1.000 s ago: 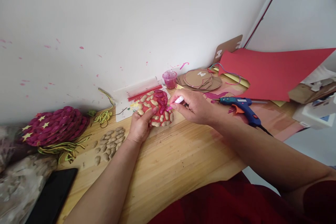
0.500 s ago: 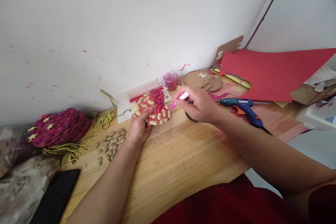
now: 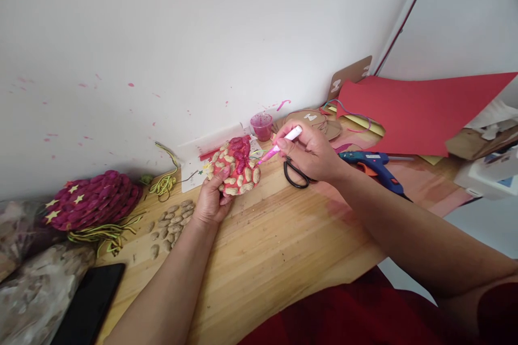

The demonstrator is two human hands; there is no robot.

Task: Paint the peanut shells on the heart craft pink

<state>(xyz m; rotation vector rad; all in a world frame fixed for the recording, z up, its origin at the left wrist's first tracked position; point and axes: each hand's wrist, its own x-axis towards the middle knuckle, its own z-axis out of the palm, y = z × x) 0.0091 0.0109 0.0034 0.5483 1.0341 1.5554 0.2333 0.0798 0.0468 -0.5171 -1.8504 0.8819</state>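
My left hand (image 3: 213,198) grips the near left edge of a red disc covered with peanuts (image 3: 233,168), thumb on top. Some peanuts on its far right part are painted magenta; the others are still their plain tan colour. A paintbrush with a white handle and a pink lower part (image 3: 285,140) is pinched in my right hand (image 3: 311,150). Its pink tip is at the disc's right edge; whether it touches a peanut I cannot tell. Behind the disc stands a clear cup of magenta paint (image 3: 261,127).
Loose peanuts (image 3: 172,225) lie left of the disc, near a stack of magenta peanut discs (image 3: 97,199). Black-handled scissors (image 3: 297,173), a blue glue gun (image 3: 374,166), cardboard discs (image 3: 334,128) and red sheet (image 3: 421,110) are on the right. A black phone (image 3: 91,302) lies at front left.
The brush and my right hand have drawn slightly up and back from the disc. More of the scissors' black handle now shows beneath the hand. My left hand keeps its hold.
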